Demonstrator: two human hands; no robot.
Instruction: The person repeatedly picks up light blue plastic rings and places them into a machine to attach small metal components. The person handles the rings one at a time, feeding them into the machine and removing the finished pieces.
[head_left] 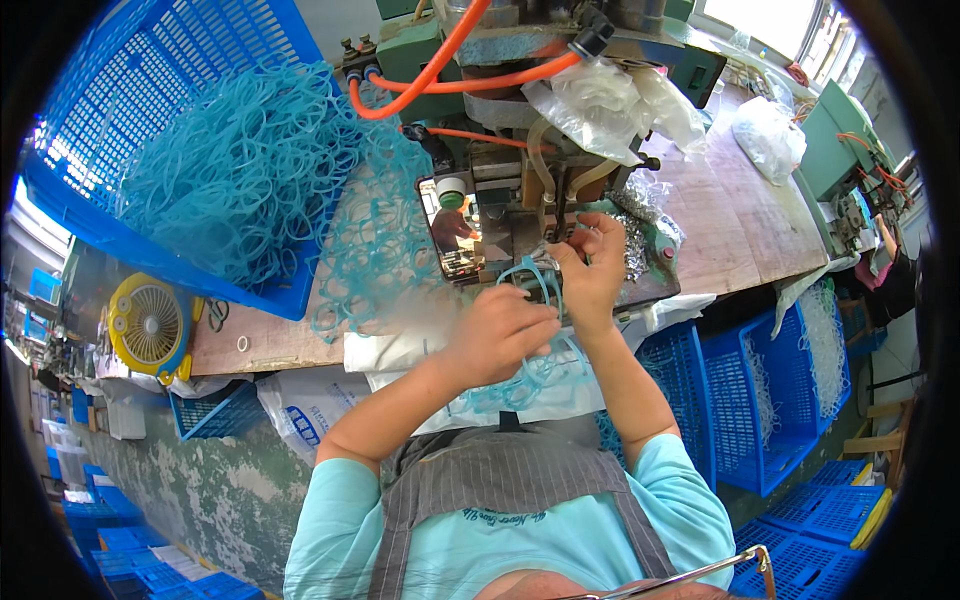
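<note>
Hands: two, both the person's own, working just below the green machine [520, 60] at the bench edge.
Left hand [497, 335]: blurred, fingers curled together over a cluster of teal rubber loops [535, 285]; exactly what it pinches cannot be told.
Right hand [592, 268]: just right of the left hand and nearer the machine, fingertips pinched together on the same loops.
Loops in the grip: too tangled to count; they lie between the two hands, and more trail down toward the person's lap [525, 385].
Loose loop pile [250, 170]: one large heap, left of the machine, spilling from one tilted blue crate [130, 90] onto the wooden bench [740, 200].
Orange hoses [440, 70]: at least two, curving across the machine.
Yellow fan [150, 325]: one, far left of the machine, below the crate.
Blue bins [770, 390]: several, right of the person and below the bench.
</note>
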